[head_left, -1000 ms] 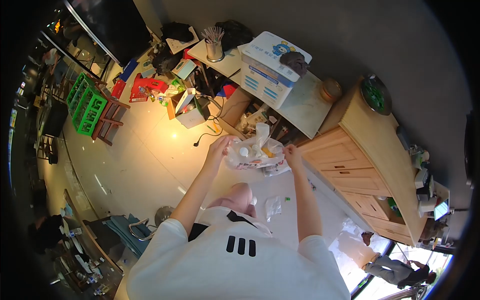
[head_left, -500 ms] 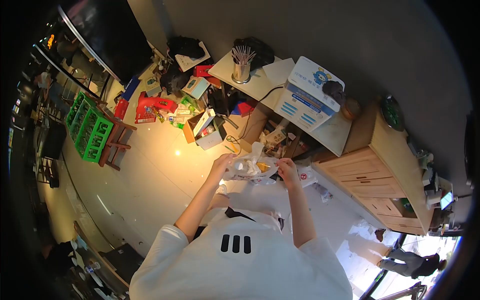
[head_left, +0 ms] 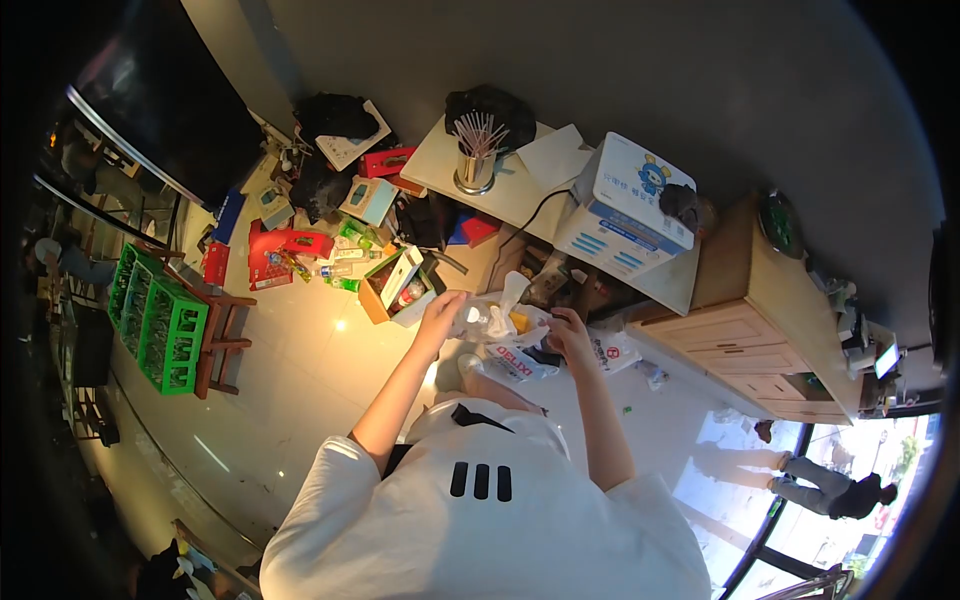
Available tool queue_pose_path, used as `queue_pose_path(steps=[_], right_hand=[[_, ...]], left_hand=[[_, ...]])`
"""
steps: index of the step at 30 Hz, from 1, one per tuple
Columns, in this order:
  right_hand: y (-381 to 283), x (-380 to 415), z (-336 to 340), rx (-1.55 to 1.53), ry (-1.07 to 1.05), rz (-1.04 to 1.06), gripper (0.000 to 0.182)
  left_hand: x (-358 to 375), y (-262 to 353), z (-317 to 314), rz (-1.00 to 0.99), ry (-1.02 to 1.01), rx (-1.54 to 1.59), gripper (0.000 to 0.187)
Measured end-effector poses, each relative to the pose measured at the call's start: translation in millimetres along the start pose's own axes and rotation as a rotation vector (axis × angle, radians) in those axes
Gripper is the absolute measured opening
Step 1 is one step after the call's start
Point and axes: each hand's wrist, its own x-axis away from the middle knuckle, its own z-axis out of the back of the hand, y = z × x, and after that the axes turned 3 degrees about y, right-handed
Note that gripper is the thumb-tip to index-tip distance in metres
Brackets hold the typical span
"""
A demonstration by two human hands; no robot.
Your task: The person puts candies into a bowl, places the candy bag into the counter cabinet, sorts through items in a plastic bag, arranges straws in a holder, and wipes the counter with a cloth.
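Note:
A translucent white plastic bag (head_left: 478, 330) is stretched between my two hands, its mouth spread apart. Inside it show crumpled white stuff and a yellow-orange item (head_left: 520, 321) too small to name. My left hand (head_left: 438, 318) pinches the bag's left rim. On the other side, my right hand (head_left: 569, 337) has its fingers closed at the right rim. Below the hands, a second white bag with dark print (head_left: 520, 363) rests low, near my legs. Another white bag with a red mark (head_left: 612, 350) lies to the right of my right hand.
Ahead is a table (head_left: 428, 166) bearing a straw holder (head_left: 475, 172) and a white-blue box (head_left: 630, 205). Boxes, bottles and an open carton (head_left: 378, 300) clutter the floor at left. A green crate (head_left: 160, 320) sits on a stool; a wooden cabinet (head_left: 735, 340) stands right.
My view has shifted, with the crate and stool now lower. The bag stays in both hands, its rim slightly reshaped, and the printed bag beneath shows more. The person outside has moved a little.

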Motion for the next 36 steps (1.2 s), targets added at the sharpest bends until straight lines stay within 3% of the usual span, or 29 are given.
queue_pose_path(steps=[2,4,6,9,16,17,21,28,36], right_hand=[[-3.5,-13.7,-13.6,0.014,-0.016,0.018,0.039],[-13.7,-27.2,-37.0,0.114,-0.053,0.022,0.04],[-22.6,-40.9,-53.4,0.11,-0.103,0.053,0.042],[-30.2,-52.8,-71.1,0.201,0.015,0.172,0.04],[-19.3,-90.3,-87.7,0.066,0.131,0.195,0.026],[-11.8,-97.2,-92.2,0.017,0.118,0.2,0.024],[-1.5,-113.0,-116.6,0.021,0.116,0.179,0.022],[9.0,-144.3,-122.0,0.081,0.159,0.074,0.018],[-9.5,-212.4,-98.5,0.248,0.117,0.04,0.022]], left_hand=[[-16.8,-1.2,-0.4,-0.024,0.003,-0.011,0.026],[-39.0,-11.5,-1.6,-0.2,-0.039,-0.161,0.028],[-55.1,-8.5,1.7,-0.193,-0.057,-0.173,0.028],[-56.4,12.8,17.7,-0.009,-0.082,0.022,0.028],[-91.0,30.9,76.6,0.148,-0.229,0.038,0.039],[-96.8,33.8,83.1,0.307,-0.216,0.171,0.046],[-116.1,45.6,107.3,0.262,-0.294,0.167,0.059],[-136.0,69.2,115.0,0.45,-0.37,0.234,0.063],[-162.8,82.7,104.7,0.483,-0.401,0.41,0.064]])
